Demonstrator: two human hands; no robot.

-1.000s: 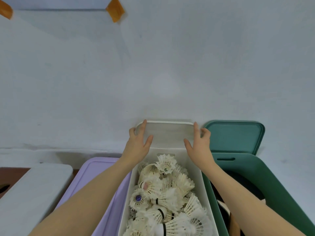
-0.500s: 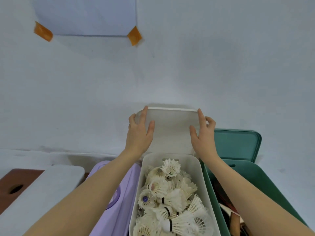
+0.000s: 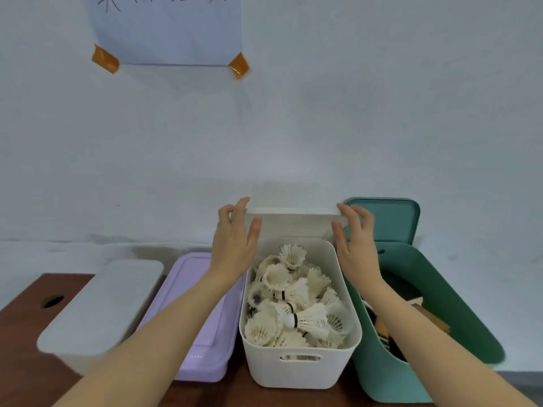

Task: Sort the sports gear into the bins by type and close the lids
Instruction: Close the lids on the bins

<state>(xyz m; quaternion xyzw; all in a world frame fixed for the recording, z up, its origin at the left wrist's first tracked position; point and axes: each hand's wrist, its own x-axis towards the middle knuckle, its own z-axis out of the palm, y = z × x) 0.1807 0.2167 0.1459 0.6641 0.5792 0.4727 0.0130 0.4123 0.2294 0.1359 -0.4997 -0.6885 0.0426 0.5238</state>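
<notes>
Left hand (image 3: 235, 245), right hand (image 3: 354, 245) raised, forearms extended, fingers pinching.

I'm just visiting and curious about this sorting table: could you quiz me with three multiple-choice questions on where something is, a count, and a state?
1. Where is the white plastic lid?
A. Lying on the purple bin
B. Held at the far end of the white plastic bin
C. On the floor

2. How many bins have their lids shut?
A. Two
B. Four
C. None

3. The white bin of feather shuttlecocks is:
A. Empty
B. Sealed
C. Open and full

Answers: 1 B, the left hand and right hand grip its two ends. 2 A, the grey bin and the purple bin are covered; the green bin is open. 3 C, shuttlecocks show to the rim.
</notes>
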